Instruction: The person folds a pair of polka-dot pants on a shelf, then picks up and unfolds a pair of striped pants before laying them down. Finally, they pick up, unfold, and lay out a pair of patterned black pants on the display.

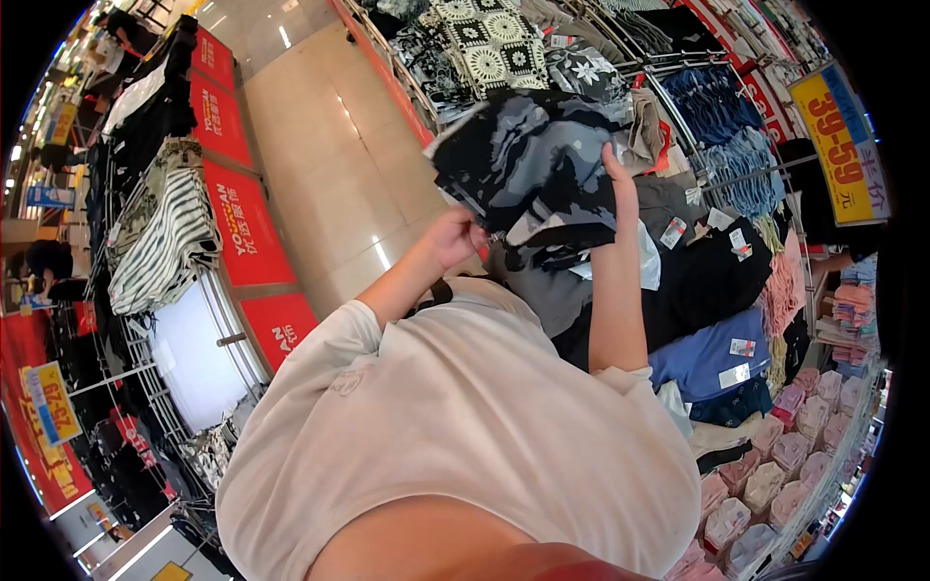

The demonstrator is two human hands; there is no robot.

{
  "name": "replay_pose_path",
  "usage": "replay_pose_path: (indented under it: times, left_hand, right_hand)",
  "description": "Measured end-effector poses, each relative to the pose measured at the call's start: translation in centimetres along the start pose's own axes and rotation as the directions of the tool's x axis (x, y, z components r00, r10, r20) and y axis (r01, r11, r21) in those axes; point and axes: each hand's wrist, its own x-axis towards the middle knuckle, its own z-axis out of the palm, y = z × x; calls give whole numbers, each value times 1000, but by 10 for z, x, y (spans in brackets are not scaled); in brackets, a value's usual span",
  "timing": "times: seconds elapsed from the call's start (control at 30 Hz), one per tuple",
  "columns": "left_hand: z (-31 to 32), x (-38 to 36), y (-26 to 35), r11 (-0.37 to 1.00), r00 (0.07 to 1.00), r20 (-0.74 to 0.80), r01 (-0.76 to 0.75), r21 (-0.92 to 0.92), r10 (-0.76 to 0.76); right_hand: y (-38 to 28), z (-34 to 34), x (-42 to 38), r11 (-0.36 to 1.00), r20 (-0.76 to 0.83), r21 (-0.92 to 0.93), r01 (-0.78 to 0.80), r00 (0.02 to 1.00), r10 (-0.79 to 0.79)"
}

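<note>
Head view: I see one black-and-grey garment [533,169] between the left hand [456,238], pinching its edge, and the right hand [622,186], gripping its side; one blue garment [702,356] lies right of both.

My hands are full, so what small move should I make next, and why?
Perhaps lay the camouflage garment on the black clothes at right: your left hand holds one side, your right hand is against the other, and its folds look bunched.
</note>
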Motion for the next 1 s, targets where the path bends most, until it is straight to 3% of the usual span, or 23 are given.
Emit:
replay_pose_path:
  times: [0.1, 0.23, 0.3, 0.33, 0.4, 0.43, 0.5, 0.63, 0.9, 1.0]
  left_hand:
    - [29, -4, -10, 996, 999, 6, -32, 83, 32]
    - [22, 0, -19, 982, 991, 48, -128, 141, 122]
    - [35, -2, -26, 948, 916, -288, -217, 233, 280]
    - [-5, -10, -15, 980, 907, -373, -166, 105, 194]
    - [-32, -21, 6, 913, 867, -337, -267, 307, 367]
    - [-8, -19, 15, 904, 842, -376, -265, 336, 387]
    - [34, -15, 21, 896, 789, -461, -243, 372, 405]
    - [77, -9, 14, 869, 722, -521, -232, 437, 455]
    - [114, -36, -15, 840, 655, -560, -231, 491, 508]
    - [121, -50, -15, 841, 639, -574, -236, 487, 512]
  right_hand:
    - [10, 2, -1, 1000, -21, 5, 5, 1000, -5]
    - [25, 23, -16, 998, -17, -47, -38, 999, 37]
    - [33, 44, -26, 997, 27, -10, -74, 997, 74]
    - [35, 58, -35, 996, -10, -33, -79, 997, 79]
    - [40, 66, -39, 984, -53, -170, -57, 997, 48]
    - [46, 60, -36, 959, -59, -279, -45, 998, 29]
    - [67, 48, -33, 961, 120, -274, 22, 993, 11]
    - [87, 56, -46, 991, 147, -97, -89, 984, 103]
    - [85, 13, -44, 997, 67, -59, -55, 996, 59]
    - [90, -16, -37, 992, 37, -125, -32, 999, 37]
